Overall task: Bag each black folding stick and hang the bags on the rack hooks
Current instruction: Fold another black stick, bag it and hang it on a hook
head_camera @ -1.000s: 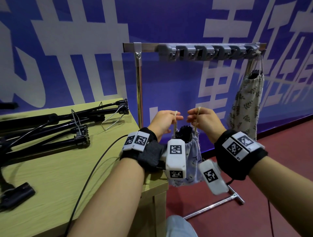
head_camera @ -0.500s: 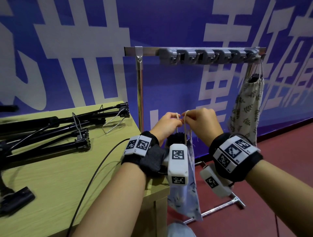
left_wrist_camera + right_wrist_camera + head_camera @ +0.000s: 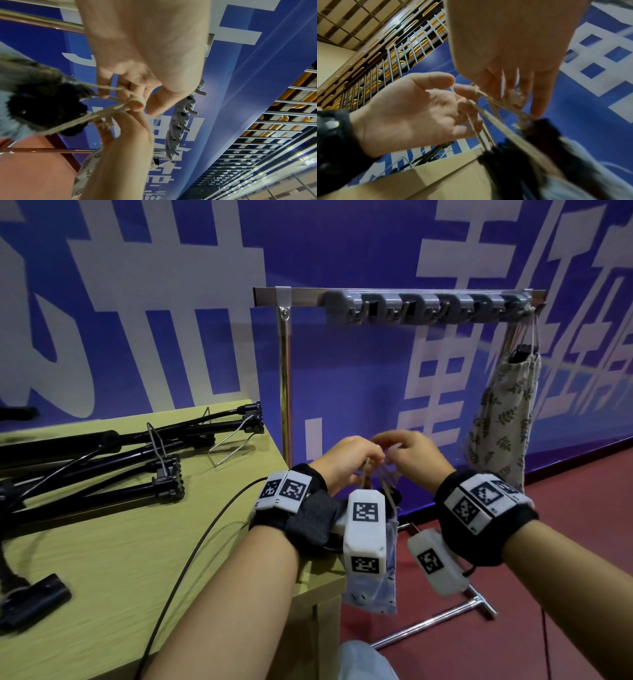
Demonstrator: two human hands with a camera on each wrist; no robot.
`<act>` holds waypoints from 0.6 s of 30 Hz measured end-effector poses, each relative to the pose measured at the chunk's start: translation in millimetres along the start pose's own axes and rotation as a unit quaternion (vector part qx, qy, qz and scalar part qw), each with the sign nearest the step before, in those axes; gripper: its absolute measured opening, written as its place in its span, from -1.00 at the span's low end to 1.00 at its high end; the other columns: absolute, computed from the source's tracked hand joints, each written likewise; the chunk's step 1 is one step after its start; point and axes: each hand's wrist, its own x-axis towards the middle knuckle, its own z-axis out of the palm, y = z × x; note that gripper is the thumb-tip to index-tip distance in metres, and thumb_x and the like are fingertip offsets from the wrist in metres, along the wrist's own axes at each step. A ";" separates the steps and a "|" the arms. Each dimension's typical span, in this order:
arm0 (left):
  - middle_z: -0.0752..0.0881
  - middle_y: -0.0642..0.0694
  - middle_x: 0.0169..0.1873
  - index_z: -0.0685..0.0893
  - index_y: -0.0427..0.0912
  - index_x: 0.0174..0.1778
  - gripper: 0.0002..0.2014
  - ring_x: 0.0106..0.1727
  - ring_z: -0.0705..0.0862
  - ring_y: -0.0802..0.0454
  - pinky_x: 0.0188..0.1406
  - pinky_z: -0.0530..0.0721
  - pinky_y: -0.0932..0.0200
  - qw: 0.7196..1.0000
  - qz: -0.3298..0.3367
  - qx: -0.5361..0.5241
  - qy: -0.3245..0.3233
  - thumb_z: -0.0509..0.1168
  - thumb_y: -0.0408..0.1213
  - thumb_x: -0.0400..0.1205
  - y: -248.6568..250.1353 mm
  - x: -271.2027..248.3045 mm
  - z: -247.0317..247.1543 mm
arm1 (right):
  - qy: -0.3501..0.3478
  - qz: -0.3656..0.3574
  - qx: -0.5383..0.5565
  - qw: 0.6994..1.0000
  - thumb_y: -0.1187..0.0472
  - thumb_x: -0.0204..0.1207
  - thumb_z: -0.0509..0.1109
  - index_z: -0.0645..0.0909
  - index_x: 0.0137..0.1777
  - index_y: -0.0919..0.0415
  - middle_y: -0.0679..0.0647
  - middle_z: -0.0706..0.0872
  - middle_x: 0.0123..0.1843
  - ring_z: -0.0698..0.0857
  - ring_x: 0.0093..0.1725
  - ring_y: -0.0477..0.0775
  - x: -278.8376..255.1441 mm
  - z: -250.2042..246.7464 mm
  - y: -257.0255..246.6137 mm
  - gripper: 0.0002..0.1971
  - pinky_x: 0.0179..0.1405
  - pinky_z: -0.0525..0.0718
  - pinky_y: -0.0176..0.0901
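Both hands meet at the drawstrings of our pale blue patterned bag: our left hand has its fingers curled round the cords, one strand looped over a fingertip, and our right hand pinches the frayed cord ends. Each grip is closed on cord, neither on the cloth. The bag hangs in the air just off the counter's right edge, below the rack's row of grey hooks.

What could go wrong, as we judge it: the cords are thin and tangled between two hands, so a strand may slip off the fingertip and let the bag drop to the red floor. The mouth looks only partly cinched — the black folding stick bulges out of it, and a tilt could let it slide free. Lifting towards a hook with a twisted loop could also miss the prong.

Its head is dark and knobbly, the rest hidden in soft, limp fabric. A leaf-print bag is already hung at the rack's right end. More black folding sticks lie unbagged along the counter's far edge.
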 end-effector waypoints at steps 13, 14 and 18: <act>0.48 -0.12 -0.60 0.45 -0.23 -0.40 -0.70 -0.54 0.46 0.04 -0.40 0.49 0.22 0.993 0.063 0.103 -0.002 0.05 -0.66 0.55 78.5 35.4 31.9 | 0.055 -0.013 0.064 0.996 0.34 0.61 0.23 0.58 -0.27 0.14 -0.10 0.62 -0.40 0.52 -0.39 -0.22 28.6 -33.8 37.9 -0.76 -0.33 0.45 -0.36; 0.45 -0.13 -0.56 0.46 -0.22 -0.37 -0.70 -0.52 0.43 0.03 -0.40 0.46 0.22 0.991 0.066 0.114 -0.010 0.04 -0.66 0.55 84.2 39.9 33.5 | 0.079 -0.018 0.059 0.995 0.36 0.60 0.22 0.58 -0.25 0.15 -0.11 0.63 -0.39 0.53 -0.39 -0.24 30.9 -41.0 39.8 -0.77 -0.33 0.42 -0.35; 0.35 -0.06 -0.44 0.49 -0.16 -0.19 -0.74 -0.62 0.29 0.16 -0.48 0.25 0.24 0.990 0.068 0.117 -0.040 0.07 -0.62 0.60 101.5 64.1 48.7 | 0.166 -0.012 0.109 0.980 0.43 0.60 0.17 0.52 -0.31 0.15 -0.04 0.61 -0.44 0.56 -0.50 -0.34 46.1 -72.7 55.3 -0.71 -0.33 0.45 -0.37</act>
